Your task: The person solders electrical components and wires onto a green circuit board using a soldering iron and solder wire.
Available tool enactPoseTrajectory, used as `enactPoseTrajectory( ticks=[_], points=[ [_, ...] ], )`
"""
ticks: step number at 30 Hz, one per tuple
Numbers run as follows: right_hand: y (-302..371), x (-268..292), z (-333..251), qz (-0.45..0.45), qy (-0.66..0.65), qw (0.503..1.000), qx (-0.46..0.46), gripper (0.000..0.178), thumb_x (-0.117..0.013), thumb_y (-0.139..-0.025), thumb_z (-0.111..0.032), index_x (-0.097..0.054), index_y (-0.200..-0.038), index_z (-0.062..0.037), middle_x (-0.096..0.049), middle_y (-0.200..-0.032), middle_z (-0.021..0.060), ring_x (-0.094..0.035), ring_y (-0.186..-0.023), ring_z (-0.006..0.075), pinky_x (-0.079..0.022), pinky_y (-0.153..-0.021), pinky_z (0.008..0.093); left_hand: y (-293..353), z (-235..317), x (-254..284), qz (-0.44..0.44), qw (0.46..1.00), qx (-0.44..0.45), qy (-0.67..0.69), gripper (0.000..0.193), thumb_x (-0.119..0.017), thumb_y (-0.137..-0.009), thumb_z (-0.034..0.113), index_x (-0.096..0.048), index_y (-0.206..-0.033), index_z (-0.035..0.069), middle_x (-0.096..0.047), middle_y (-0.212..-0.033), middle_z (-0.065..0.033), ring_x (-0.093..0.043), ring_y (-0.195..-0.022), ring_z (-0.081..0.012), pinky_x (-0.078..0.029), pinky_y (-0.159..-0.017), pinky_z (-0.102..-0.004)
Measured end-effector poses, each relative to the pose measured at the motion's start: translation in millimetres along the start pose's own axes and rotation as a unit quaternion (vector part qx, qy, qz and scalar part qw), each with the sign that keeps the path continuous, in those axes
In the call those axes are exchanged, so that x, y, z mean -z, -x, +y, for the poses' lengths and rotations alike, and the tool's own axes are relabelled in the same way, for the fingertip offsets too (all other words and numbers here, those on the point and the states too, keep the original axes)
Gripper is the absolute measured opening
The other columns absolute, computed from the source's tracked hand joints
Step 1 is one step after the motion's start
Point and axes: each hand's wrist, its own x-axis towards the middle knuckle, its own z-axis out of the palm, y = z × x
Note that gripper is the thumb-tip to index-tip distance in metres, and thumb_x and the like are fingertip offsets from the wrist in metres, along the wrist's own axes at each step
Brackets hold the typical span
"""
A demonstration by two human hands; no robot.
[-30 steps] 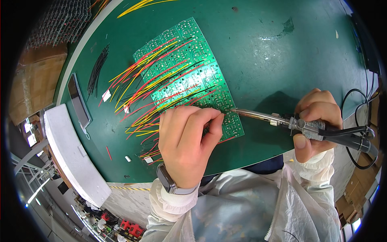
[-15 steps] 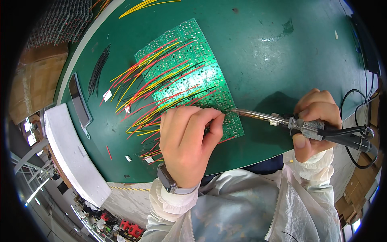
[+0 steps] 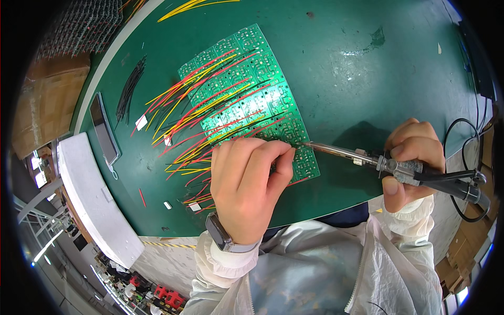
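My right hand [image 3: 416, 152] is wrapped round a soldering iron [image 3: 391, 164] with a black cable at its back end. The iron's thin tip reaches left to the edge of a green circuit board panel [image 3: 283, 105]. Close to that tip, my left hand [image 3: 249, 170] lies over the lower part of the panel with thumb and forefinger pinched together. What is between those fingertips is too hidden to make out. Red, yellow and black wires [image 3: 202, 105] lie in rows across the panel and stick out past its left side, some passing beneath my left hand.
A bundle of black wires [image 3: 130, 89] and a phone [image 3: 104, 131] lie on the green table [image 3: 357, 79] to the left. Yellow wires [image 3: 191, 9] lie at the far edge. A white foam block [image 3: 97, 202] stands beside the table's left edge. Black cables [image 3: 446, 142] hang at the right.
The whole view has shifted very slightly. Both hands, the soldering iron and the panel keep nearly the same places relative to each other.
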Motion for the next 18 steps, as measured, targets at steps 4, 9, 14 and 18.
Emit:
enactPoseTrajectory(
  ticks=[4, 9, 14, 18],
  points=[
    [-1.1, -0.8, -2.9, -0.002, 0.009, 1.0, 0.006, 0.032, -0.072, -0.063, -0.014, -0.053, -0.086, -0.0021, -0.054, -0.074, 0.0086, -0.052, -0.058, 0.0188, -0.041, -0.051, 0.0281, -2.6, 1.8, 2.4, -0.004, 1.0, -0.007, -0.004, 0.018, -0.068, -0.065, -0.008, -0.06, -0.078, 0.002, -0.054, -0.074, -0.0053, -0.051, -0.062, -0.0155, -0.042, -0.051, -0.0252],
    [-2.9, -2.2, -5.7, 0.004, 0.011, 1.0, 0.009, 0.031, -0.073, -0.062, -0.015, -0.055, -0.084, -0.0021, -0.054, -0.073, 0.0089, -0.052, -0.057, 0.0189, -0.042, -0.051, 0.0282, -3.6, 1.2, 2.0, -0.002, 1.0, -0.015, -0.003, 0.018, -0.068, -0.065, -0.008, -0.06, -0.078, 0.001, -0.054, -0.073, -0.0057, -0.051, -0.062, -0.0157, -0.042, -0.051, -0.0252],
    [-1.3, -2.4, -6.2, 0.005, 0.016, 1.0, 0.004, 0.03, -0.073, -0.062, -0.015, -0.055, -0.083, -0.0023, -0.054, -0.073, 0.0089, -0.053, -0.057, 0.0189, -0.042, -0.051, 0.028, -1.8, 0.7, 1.2, 0.001, 1.0, -0.016, 0.0, 0.019, -0.069, -0.065, -0.008, -0.06, -0.078, 0.001, -0.054, -0.073, -0.0059, -0.051, -0.062, -0.016, -0.043, -0.052, -0.0256],
    [-1.8, -2.7, -7.4, 0.004, 0.027, 1.0, 0.003, 0.03, -0.073, -0.062, -0.015, -0.055, -0.082, -0.0023, -0.054, -0.072, 0.0087, -0.053, -0.057, 0.0188, -0.042, -0.05, 0.0278, -2.5, 0.2, 1.2, 0.002, 1.0, -0.022, -0.003, 0.019, -0.069, -0.064, -0.009, -0.06, -0.078, 0.001, -0.054, -0.074, -0.006, -0.052, -0.062, -0.0165, -0.043, -0.052, -0.026]
  ],
)
